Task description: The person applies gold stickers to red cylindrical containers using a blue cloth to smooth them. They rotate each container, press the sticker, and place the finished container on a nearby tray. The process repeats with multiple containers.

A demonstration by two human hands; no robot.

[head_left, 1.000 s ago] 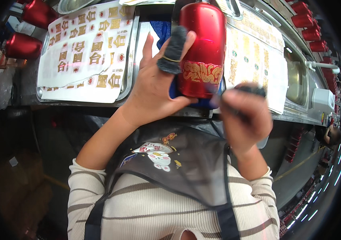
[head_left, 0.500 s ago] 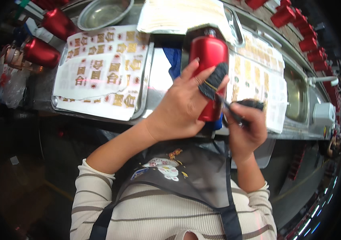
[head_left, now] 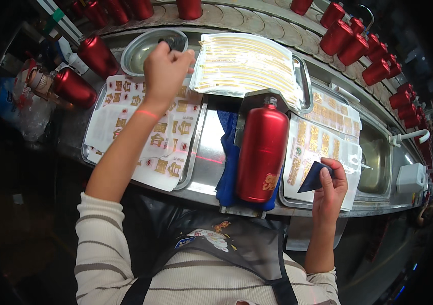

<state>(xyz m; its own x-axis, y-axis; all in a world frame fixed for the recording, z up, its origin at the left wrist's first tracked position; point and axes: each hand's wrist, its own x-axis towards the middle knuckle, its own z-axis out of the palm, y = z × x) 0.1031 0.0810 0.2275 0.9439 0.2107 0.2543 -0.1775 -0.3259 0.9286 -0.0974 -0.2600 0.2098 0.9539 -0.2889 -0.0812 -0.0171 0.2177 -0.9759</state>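
A glossy red bottle [head_left: 262, 152] lies on a stand over a blue cloth [head_left: 226, 175], its neck pointing away from me; a gold decal [head_left: 270, 182] sits near its base. My left hand [head_left: 165, 76] is away from the bottle, over the bowl's near rim. Its fingers are closed on a black pad [head_left: 171, 41], partly hidden by the hand. To the right of the bottle, my right hand [head_left: 330, 188] pinches a dark blue flat scraper [head_left: 313, 178] between thumb and fingers, above the decal sheets.
A metal bowl [head_left: 134, 55] stands behind the left tray of gold-printed sheets [head_left: 165, 152]. At the back centre is a tray of gold strips [head_left: 244, 63]. More decal sheets [head_left: 323, 132] lie at right, beside a sink [head_left: 376, 173]. Red bottles [head_left: 335, 38] line the conveyor [head_left: 257, 23].
My left hand has left the bottle and carried the black pad up and left to the bowl. My right hand has moved down and right from the bottle with the scraper. The bottle's decal now shows.
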